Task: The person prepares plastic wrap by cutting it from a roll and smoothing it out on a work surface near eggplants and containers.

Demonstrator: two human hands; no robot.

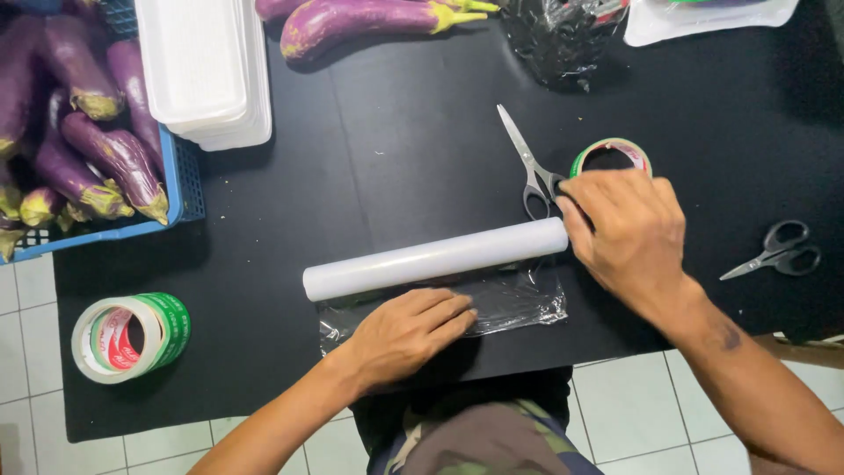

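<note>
A white roll of cling film [431,260] lies across the black table [387,132], with a clear sheet of film [519,303] pulled out toward me. My left hand [406,332] lies flat on that sheet, palm down, pinning it to the table. My right hand [626,233] grips the right end of the roll. Just behind the roll lie grey scissors [530,167] and a small tape roll [612,155], partly hidden by my right hand.
A blue crate [180,180] of purple eggplants [101,154] stands at the back left beside a stack of white foam trays [207,70]. More eggplants [360,22] lie at the back. A large tape roll [132,337] sits front left; black-handled scissors [778,252] lie right.
</note>
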